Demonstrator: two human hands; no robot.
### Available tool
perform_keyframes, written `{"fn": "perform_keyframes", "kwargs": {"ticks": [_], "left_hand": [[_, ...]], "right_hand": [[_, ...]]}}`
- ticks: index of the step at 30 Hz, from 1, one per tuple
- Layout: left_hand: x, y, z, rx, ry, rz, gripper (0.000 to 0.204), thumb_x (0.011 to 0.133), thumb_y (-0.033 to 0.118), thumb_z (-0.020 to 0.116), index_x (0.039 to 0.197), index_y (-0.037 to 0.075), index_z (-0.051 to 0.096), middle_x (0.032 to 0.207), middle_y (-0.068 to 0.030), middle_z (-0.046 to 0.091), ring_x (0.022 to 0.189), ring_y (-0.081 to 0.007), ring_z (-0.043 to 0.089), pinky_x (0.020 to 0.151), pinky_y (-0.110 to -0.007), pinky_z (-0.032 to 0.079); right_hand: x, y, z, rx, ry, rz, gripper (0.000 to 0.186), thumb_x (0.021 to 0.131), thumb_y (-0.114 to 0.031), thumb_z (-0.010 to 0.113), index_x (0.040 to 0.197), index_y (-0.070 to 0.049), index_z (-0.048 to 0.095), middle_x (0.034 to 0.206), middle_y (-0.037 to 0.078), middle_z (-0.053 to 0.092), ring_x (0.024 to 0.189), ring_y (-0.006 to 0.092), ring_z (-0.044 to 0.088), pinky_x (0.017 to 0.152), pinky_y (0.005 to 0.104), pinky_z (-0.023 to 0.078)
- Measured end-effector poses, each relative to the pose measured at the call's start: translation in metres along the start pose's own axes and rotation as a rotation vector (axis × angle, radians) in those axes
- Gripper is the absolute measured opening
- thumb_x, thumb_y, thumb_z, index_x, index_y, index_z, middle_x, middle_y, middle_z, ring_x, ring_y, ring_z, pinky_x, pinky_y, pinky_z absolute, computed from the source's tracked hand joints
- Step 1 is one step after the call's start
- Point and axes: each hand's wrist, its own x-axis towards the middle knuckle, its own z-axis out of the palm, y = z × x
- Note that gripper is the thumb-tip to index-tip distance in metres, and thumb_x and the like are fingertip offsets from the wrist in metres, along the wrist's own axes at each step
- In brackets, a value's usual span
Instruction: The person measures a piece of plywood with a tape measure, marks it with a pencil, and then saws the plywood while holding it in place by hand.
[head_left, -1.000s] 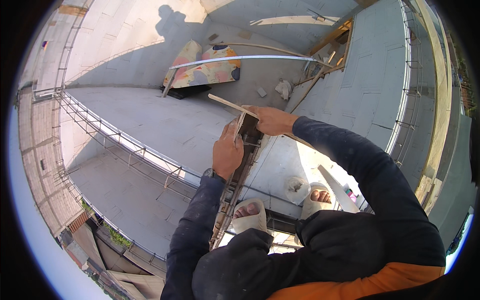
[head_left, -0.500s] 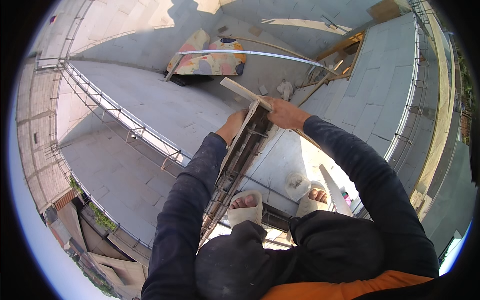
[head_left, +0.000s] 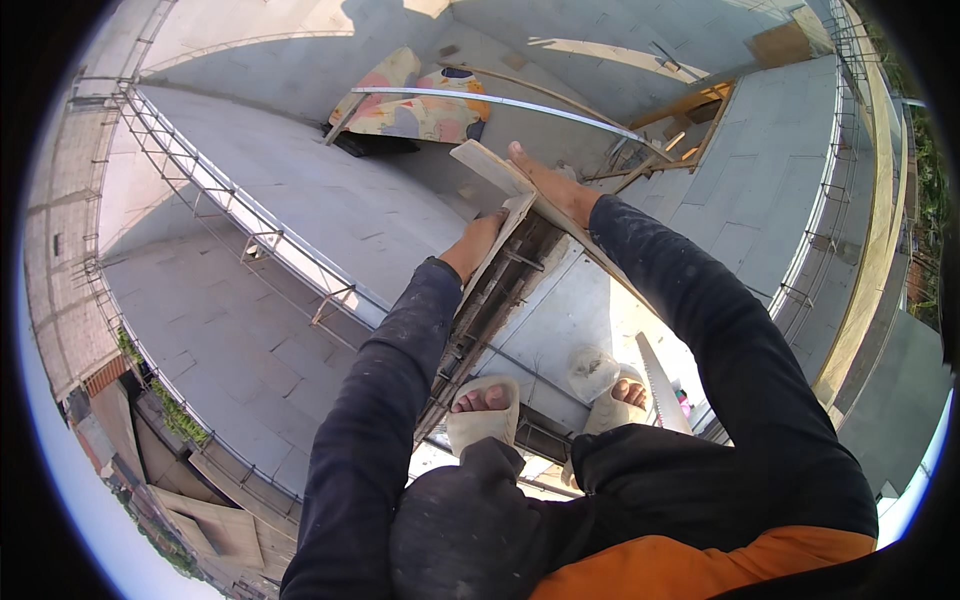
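Observation:
My left hand (head_left: 476,240) grips the upright board (head_left: 502,245) on the left side of a narrow formwork channel (head_left: 525,262) with rusty steel bars inside. My right hand (head_left: 550,183) lies stretched along a light wooden plank (head_left: 478,165) that crosses the channel's far end, its fingers pointing up-left, partly hidden. A handsaw (head_left: 662,385) lies beside my right sandalled foot (head_left: 622,405), near a pale, crumpled round item (head_left: 590,372) that I cannot make out. My left sandalled foot (head_left: 480,410) stands right of the channel.
Block walls (head_left: 250,170) surround a deep space below, where colourful patterned sheets (head_left: 410,120), a metal bar (head_left: 520,102) and timber pieces (head_left: 690,150) lie. Steel rebar cages (head_left: 255,240) run along the wall tops. A long pale board (head_left: 850,350) runs at the right.
My right hand has slid up and away along the plank, its fingers now extended. My left hand shifted up from its earlier place, lower on the board. The view has tilted slightly.

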Motion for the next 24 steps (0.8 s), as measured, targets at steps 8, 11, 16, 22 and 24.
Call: {"fn": "perform_keyframes", "kwargs": {"ticks": [8, 11, 16, 22, 24], "left_hand": [[-0.01, 0.016, -0.004, -0.34, 0.025, -0.191, 0.048, 0.112, 0.031, 0.045, 0.139, -0.001, 0.07, 0.131, -0.0274, 0.073, 0.117, -0.0336, 0.072, 0.104, -0.04, 0.052], [-0.012, 0.016, -0.007, -0.592, 0.041, -0.266, 0.045, 0.11, 0.024, 0.049, 0.14, -0.003, 0.068, 0.132, -0.0203, 0.075, 0.117, -0.0265, 0.072, 0.102, -0.036, 0.053], [-0.047, 0.048, -0.031, -0.412, 0.503, 0.009, 0.044, 0.108, 0.028, 0.06, 0.136, -0.004, 0.069, 0.134, -0.0123, 0.074, 0.12, -0.0251, 0.067, 0.104, -0.037, 0.05], [-0.148, 0.103, 0.026, 0.246, 0.667, 0.65, 0.013, 0.097, 0.011, 0.071, 0.109, 0.006, 0.073, 0.105, -0.0103, 0.072, 0.102, -0.0312, 0.067, 0.094, -0.043, 0.053], [-0.168, 0.103, 0.076, 0.331, 0.182, 0.745, 0.022, 0.094, 0.013, 0.074, 0.115, 0.007, 0.075, 0.106, -0.0113, 0.07, 0.103, -0.0311, 0.068, 0.089, -0.044, 0.054]], "right_hand": [[-0.051, -0.031, -0.001, -0.754, 0.522, -0.244, 0.089, 0.11, -0.074, 0.035, 0.146, 0.002, 0.061, 0.134, 0.027, 0.069, 0.123, 0.0362, 0.068, 0.108, 0.0434, 0.053], [-0.131, -0.029, 0.008, -0.959, 0.592, -0.489, 0.062, 0.111, -0.058, 0.053, 0.125, 0.0, 0.071, 0.104, 0.02, 0.077, 0.094, 0.0293, 0.076, 0.087, 0.0418, 0.059], [-0.245, 0.064, 0.059, -1.215, 0.045, -0.169, 0.02, 0.101, -0.027, 0.069, 0.109, -0.009, 0.075, 0.091, 0.011, 0.077, 0.078, 0.0309, 0.074, 0.074, 0.0446, 0.057], [-0.269, 0.154, 0.084, -1.483, 0.127, -0.139, 0.013, 0.092, -0.013, 0.067, 0.102, -0.008, 0.075, 0.075, 0.013, 0.073, 0.071, 0.0336, 0.075, 0.069, 0.0492, 0.057], [-0.263, 0.163, 0.086, -1.594, 0.201, -0.196, 0.01, 0.09, -0.014, 0.07, 0.096, -0.008, 0.075, 0.074, 0.012, 0.074, 0.071, 0.0307, 0.076, 0.065, 0.0451, 0.058]]}}
